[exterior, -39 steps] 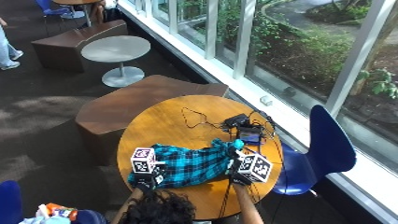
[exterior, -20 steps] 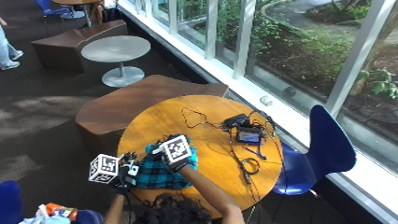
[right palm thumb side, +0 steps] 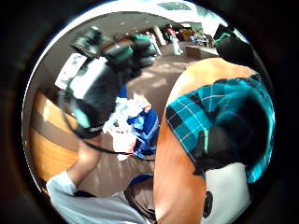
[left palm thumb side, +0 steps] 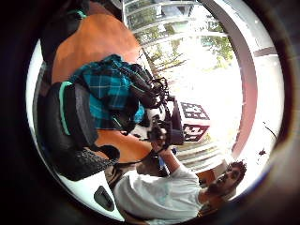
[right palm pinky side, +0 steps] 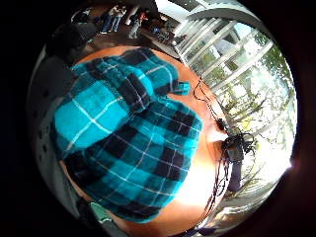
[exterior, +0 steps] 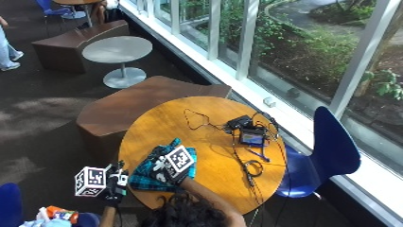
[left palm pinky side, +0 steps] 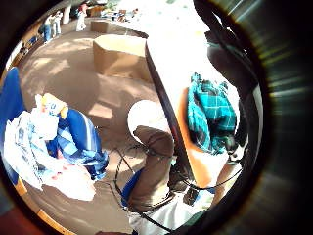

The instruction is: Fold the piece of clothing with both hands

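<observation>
At the lower left of the outside view my left hand (exterior: 115,182) hangs off the table's edge, clear of the cloth; I cannot tell how its fingers sit. Just to its right, the plaid shirt (exterior: 146,176) lies bunched at the near left rim of the round wooden table (exterior: 207,146), teal with dark checks. My right hand (exterior: 165,169) rests on top of it, and I cannot tell whether the fingers are flat or curled into the fabric. I judge the fold is partway: one side looks brought over, the bundle is lumpy. To do this step well I would press the top layer flat with the right, bring the left back to the free edge, and line the edges up before creasing. Further right, toward the window, lie cables (exterior: 245,163) and a small device (exterior: 252,138). I can read no brand or writing anywhere.
</observation>
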`<action>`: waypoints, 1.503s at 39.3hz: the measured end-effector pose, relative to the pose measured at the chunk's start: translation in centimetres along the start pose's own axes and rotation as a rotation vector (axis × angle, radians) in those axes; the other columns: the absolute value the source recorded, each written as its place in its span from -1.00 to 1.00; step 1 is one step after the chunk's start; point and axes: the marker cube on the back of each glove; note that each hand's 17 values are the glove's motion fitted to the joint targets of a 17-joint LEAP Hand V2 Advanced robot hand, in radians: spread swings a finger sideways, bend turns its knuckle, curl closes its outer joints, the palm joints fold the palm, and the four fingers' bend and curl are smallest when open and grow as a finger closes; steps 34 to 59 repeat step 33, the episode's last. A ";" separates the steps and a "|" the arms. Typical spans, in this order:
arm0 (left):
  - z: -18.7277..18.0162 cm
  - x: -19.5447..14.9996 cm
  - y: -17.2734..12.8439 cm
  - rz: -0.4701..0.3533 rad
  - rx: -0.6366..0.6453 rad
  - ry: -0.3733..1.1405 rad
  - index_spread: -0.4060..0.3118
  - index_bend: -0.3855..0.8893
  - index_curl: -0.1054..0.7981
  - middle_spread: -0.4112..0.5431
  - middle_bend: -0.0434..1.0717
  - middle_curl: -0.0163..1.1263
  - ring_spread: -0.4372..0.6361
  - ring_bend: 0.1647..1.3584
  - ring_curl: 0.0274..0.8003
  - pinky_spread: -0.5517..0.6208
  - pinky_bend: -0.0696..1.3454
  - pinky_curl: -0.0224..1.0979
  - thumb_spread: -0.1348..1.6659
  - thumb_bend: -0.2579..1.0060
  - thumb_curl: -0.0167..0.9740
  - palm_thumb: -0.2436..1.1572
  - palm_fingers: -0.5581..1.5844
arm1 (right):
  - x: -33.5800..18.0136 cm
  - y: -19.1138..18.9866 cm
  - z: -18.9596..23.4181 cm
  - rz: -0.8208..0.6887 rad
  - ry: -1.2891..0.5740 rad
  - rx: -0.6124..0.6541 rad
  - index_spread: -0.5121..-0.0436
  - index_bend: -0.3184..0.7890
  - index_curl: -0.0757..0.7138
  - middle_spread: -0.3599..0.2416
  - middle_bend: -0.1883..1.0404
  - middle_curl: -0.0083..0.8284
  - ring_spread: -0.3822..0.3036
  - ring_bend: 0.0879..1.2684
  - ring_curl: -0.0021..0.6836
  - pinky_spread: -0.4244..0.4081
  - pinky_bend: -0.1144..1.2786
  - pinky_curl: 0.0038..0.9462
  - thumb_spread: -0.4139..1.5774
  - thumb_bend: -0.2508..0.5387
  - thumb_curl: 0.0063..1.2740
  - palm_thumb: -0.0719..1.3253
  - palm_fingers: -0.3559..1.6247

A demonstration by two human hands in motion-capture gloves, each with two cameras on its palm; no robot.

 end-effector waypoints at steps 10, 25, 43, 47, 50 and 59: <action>2.8 4.0 1.8 0.179 -0.078 -0.285 -0.20 -0.14 0.03 -0.30 -0.50 -0.23 -0.08 -0.46 -0.25 0.18 -0.49 -0.34 0.86 -0.30 -0.36 -0.11 0.06 | 7.3 6.4 -10.1 0.320 0.260 0.020 -0.23 -0.12 0.11 -0.42 -0.38 -0.04 -0.44 -0.80 -0.07 0.02 -0.45 -0.33 0.38 -0.48 -0.06 0.29 0.14; 5.7 13.0 3.5 0.355 -0.175 -0.669 -0.22 -0.16 0.03 -0.29 -0.60 -0.26 -0.05 -0.51 -0.25 0.28 -0.53 -0.34 0.79 -0.40 -0.36 -0.18 0.03 | 11.8 13.8 -14.0 0.595 0.199 -0.228 -0.27 -0.17 0.08 -0.22 -0.41 -0.09 -0.03 -0.85 -0.08 0.40 -0.41 -0.26 0.65 -0.43 -0.19 0.09 -0.09; 6.2 13.4 3.9 0.358 -0.175 -0.727 -0.22 -0.16 0.03 -0.28 -0.62 -0.27 -0.03 -0.51 -0.24 0.32 -0.53 -0.33 0.77 -0.43 -0.35 -0.18 0.01 | 12.1 14.3 -14.2 0.618 0.165 -0.205 -0.28 -0.15 0.06 -0.13 -0.41 -0.12 0.13 -0.83 -0.11 0.51 -0.38 -0.26 0.70 -0.40 -0.22 0.06 -0.14; 6.2 13.4 3.9 0.358 -0.175 -0.727 -0.22 -0.16 0.03 -0.28 -0.62 -0.27 -0.03 -0.51 -0.24 0.32 -0.53 -0.33 0.77 -0.43 -0.35 -0.18 0.01 | 12.1 14.3 -14.2 0.618 0.165 -0.205 -0.28 -0.15 0.06 -0.13 -0.41 -0.12 0.13 -0.83 -0.11 0.51 -0.38 -0.26 0.70 -0.40 -0.22 0.06 -0.14; 6.2 13.4 3.9 0.358 -0.175 -0.727 -0.22 -0.16 0.03 -0.28 -0.62 -0.27 -0.03 -0.51 -0.24 0.32 -0.53 -0.33 0.77 -0.43 -0.35 -0.18 0.01 | 12.1 14.3 -14.2 0.618 0.165 -0.205 -0.28 -0.15 0.06 -0.13 -0.41 -0.12 0.13 -0.83 -0.11 0.51 -0.38 -0.26 0.70 -0.40 -0.22 0.06 -0.14; 6.2 13.4 3.9 0.358 -0.175 -0.727 -0.22 -0.16 0.03 -0.28 -0.62 -0.27 -0.03 -0.51 -0.24 0.32 -0.53 -0.33 0.77 -0.43 -0.35 -0.18 0.01 | 12.1 14.3 -14.2 0.618 0.165 -0.205 -0.28 -0.15 0.06 -0.13 -0.41 -0.12 0.13 -0.83 -0.11 0.51 -0.38 -0.26 0.70 -0.40 -0.22 0.06 -0.14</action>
